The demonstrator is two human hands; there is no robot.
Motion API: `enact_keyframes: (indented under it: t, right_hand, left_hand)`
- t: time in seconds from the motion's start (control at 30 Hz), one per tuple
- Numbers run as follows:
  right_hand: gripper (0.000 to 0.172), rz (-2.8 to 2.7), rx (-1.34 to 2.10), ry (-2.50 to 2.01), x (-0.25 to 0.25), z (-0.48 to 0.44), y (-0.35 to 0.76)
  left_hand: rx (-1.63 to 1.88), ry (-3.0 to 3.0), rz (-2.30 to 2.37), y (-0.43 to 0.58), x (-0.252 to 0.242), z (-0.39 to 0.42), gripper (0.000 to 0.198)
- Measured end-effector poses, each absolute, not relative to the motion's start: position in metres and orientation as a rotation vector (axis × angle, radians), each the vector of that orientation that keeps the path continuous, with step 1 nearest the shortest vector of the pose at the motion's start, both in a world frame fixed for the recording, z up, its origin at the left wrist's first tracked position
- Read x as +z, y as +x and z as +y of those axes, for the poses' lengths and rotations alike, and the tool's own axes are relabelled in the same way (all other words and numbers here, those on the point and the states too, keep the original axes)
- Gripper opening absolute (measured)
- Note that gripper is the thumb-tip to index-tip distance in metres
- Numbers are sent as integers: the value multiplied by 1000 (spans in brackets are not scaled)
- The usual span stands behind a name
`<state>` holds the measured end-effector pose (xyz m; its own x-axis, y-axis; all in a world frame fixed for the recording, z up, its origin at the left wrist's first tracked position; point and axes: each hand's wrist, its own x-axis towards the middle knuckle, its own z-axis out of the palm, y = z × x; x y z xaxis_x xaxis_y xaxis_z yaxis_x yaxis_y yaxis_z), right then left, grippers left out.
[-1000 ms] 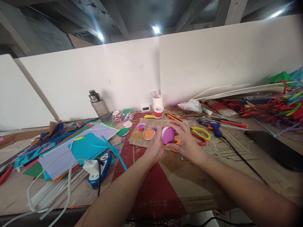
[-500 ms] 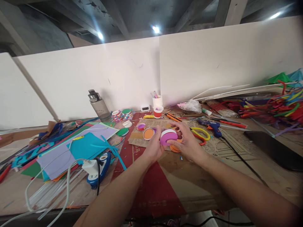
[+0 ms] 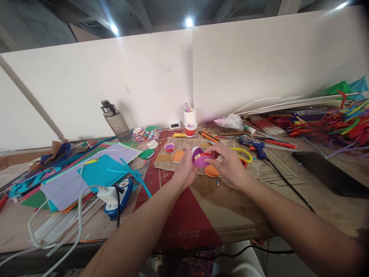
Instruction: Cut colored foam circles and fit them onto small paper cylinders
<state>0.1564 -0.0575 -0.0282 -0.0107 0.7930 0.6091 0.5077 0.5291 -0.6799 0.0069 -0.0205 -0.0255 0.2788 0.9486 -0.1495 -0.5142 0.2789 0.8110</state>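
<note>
My left hand [image 3: 184, 170] is closed around the side of a shallow white-edged ring [image 3: 196, 151] with a purple inside. Thumb and fingers of my right hand [image 3: 230, 164] pinch a purple disc [image 3: 202, 161] with a red strip along its edge. Disc and ring overlap between my hands; whether they are joined I cannot tell. Just left of my left hand lies a white-rimmed ring with an orange inside [image 3: 178, 156]. Orange discs [image 3: 211, 171] rest on the cardboard below my right hand. Beyond it, the yellow-handled scissors [image 3: 243, 154] are partly covered.
A glue gun [image 3: 256, 148] and its black cord lie right, near a dark flat object [image 3: 331, 175]. Coloured sheets [image 3: 100, 173], a power strip [image 3: 119, 200] and white cables occupy the left. A bottle [image 3: 115, 121] and cups [image 3: 190, 130] stand at the back.
The purple disc has tilted from facing me to lying flatter, and the ring's purple inside and a red strip now show. Both hands stay close together; the camera view has shifted slightly.
</note>
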Motion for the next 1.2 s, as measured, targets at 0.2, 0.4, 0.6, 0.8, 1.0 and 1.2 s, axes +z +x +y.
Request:
enact_keyframes:
  t: [0.2,0.4,0.6,0.8,1.0,1.2]
  right_hand:
    - [29,-1630,1059,-1179,-23,-53,171]
    - [17,-2024,684,-1443,-26,-58,166]
    - [35,-2197,75,-1734,-46,-57,171]
    - [31,-2304,37,-1725,-50,-61,166]
    - [31,-2263,205,-1861,-28,-54,177]
    - [30,-1845,436,-1682,-26,-36,199]
  left_hand:
    - [1232,749,813,-6,-20,-2,54]
    - [1230,737,784,-12,-19,1,54]
    - [1168,712,824,-11,-16,-3,57]
    - [1127,728,824,-11,-13,-6,54]
    - [1074,768,826,-12,-16,-5,59]
    - [1021,770,838,-11,-20,-5,57]
